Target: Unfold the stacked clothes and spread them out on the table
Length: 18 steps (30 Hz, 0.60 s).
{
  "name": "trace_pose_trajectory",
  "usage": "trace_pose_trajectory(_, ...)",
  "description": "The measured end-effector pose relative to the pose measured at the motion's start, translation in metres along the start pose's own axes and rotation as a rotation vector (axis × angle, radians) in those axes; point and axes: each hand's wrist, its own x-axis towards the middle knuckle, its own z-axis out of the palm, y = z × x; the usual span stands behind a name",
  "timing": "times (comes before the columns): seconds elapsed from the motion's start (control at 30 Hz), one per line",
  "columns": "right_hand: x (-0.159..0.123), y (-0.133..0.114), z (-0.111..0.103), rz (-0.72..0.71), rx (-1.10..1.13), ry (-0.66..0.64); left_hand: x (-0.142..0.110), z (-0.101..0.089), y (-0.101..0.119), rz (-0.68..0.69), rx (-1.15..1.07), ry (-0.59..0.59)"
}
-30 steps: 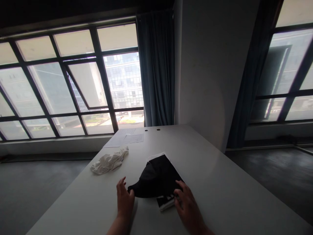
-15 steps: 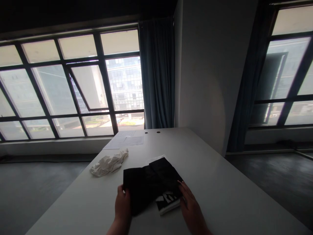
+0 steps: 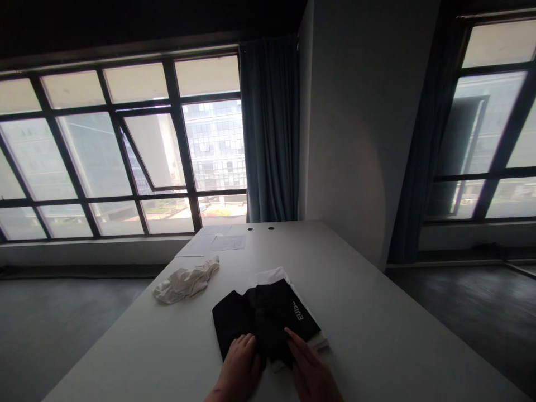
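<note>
A folded black garment [image 3: 272, 312] with white lettering on its right part lies on the white table near me. Under its far and right edges a white folded cloth [image 3: 268, 276] shows. My left hand [image 3: 240, 360] has its fingers bent over the near edge of the black fabric, the thumb tucked close to them. On the right part of the garment, my right hand [image 3: 312, 365] rests with its fingers stretched out over the cloth. The near edge between my hands is partly hidden.
A crumpled off-white cloth [image 3: 186, 282] lies toward the table's left edge. Sheets of paper [image 3: 228, 242] are at the far left corner, near two round holes in the tabletop. A wall pillar [image 3: 347, 139] and blue curtain [image 3: 271, 134] stand behind the table [image 3: 377, 335].
The left part of the black garment has come down to the table, and its lettering now shows higher up on the right. My hands have moved closer together at the near edge.
</note>
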Motion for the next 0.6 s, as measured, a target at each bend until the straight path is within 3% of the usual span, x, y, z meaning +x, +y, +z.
trace_pose_trajectory(0.13,-0.009,0.015,0.005,0.277,-0.059,0.083,0.001,-0.015,-0.003,-0.149,-0.171,-0.029)
trace_pose_trajectory(0.2,-0.012,0.022,0.008,0.413,-0.057,0.161,0.002,-0.020,-0.008,-0.232,-0.337,0.057)
trace_pose_trajectory(0.3,-0.014,0.027,0.010,0.544,0.062,0.214,0.004,-0.027,-0.018,-0.362,-0.509,0.282)
trace_pose_trajectory(0.4,-0.013,0.024,0.010,0.561,0.121,0.191,0.005,-0.032,-0.024,-0.411,-0.528,0.439)
trace_pose_trajectory(0.6,-0.013,0.025,0.009,0.559,0.081,0.192,0.003,-0.036,-0.018,-0.391,-0.513,0.416)
